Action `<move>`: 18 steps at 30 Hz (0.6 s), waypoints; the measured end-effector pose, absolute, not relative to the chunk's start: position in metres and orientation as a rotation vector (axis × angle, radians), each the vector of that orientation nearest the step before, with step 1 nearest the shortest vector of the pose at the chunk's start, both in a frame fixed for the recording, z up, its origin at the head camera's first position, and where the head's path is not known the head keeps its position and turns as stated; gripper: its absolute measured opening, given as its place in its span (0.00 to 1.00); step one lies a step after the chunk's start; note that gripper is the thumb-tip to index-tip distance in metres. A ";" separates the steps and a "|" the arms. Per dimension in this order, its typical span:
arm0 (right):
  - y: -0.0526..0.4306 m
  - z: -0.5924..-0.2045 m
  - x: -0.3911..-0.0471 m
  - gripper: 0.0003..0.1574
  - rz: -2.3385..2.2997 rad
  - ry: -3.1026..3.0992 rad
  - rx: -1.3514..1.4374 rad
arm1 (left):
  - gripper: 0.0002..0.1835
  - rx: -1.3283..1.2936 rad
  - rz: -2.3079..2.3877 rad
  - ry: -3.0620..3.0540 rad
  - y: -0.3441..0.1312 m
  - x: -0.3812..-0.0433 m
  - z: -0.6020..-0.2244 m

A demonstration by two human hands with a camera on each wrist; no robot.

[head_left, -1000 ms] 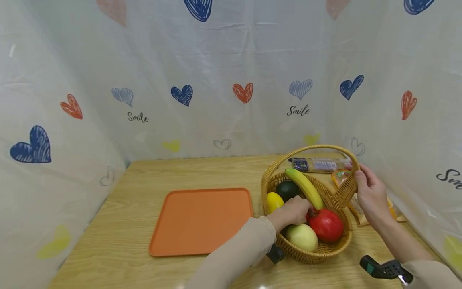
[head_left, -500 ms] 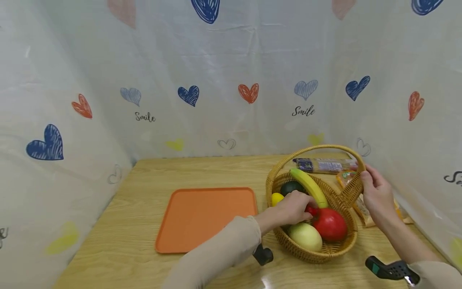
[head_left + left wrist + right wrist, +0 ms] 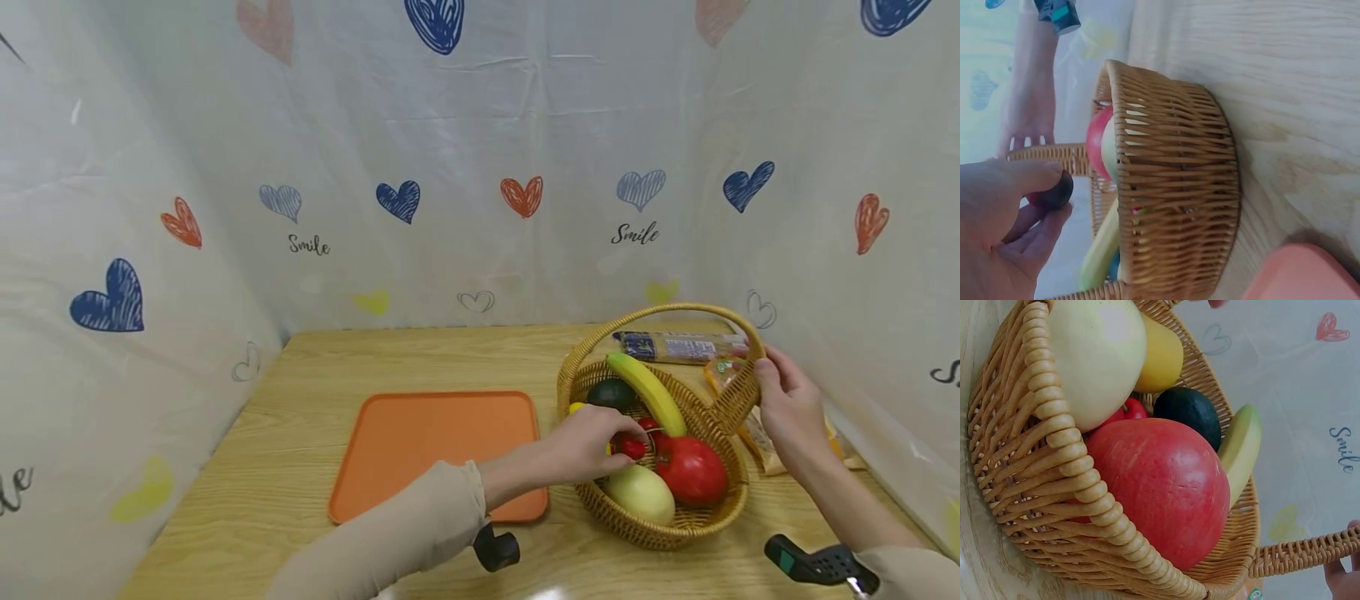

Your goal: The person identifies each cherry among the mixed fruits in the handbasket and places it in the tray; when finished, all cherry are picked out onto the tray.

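Note:
A wicker basket (image 3: 652, 537) stands on the table at right. My left hand (image 3: 588, 446) is over its left side, thumb and fingers pinching a small dark red cherry (image 3: 1054, 192). Seen from the left wrist, the cherry is above the basket's rim. My right hand (image 3: 795, 408) grips the right side of the arched basket handle (image 3: 660, 308). Inside lie a banana (image 3: 648, 392), a dark green avocado (image 3: 611, 393), a large red pomegranate (image 3: 692, 472), a pale round fruit (image 3: 641, 494) and a yellow fruit (image 3: 1160, 353). More red cherries (image 3: 1135, 407) sit low among them.
Left of the basket an orange tray (image 3: 435, 450) lies flat on the wooden table (image 3: 247, 508). Behind the basket is a long noodle packet (image 3: 678, 346), with an orange-and-clear food bag (image 3: 757, 437) at its right. Heart-printed sheeting (image 3: 457, 258) hangs around the table.
My left hand has drawn back leftward and upward, bringing the cherry away from the pomegranate. My right hand keeps its hold on the handle. The head view has shifted slightly.

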State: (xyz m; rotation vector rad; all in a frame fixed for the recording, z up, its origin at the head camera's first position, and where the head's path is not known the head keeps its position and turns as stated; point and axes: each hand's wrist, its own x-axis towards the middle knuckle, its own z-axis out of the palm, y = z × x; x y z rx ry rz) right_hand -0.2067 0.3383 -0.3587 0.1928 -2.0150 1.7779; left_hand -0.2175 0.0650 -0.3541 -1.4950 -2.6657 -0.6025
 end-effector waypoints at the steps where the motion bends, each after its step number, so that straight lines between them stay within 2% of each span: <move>1: 0.338 -0.359 -0.207 0.24 1.784 -2.013 0.193 | 0.14 -1.499 -0.611 -2.658 0.062 -0.217 -0.355; 18: 0.340 -0.359 -0.208 0.20 1.828 -1.981 0.210 | 0.13 -1.408 -0.985 -2.619 -0.009 -0.222 -0.363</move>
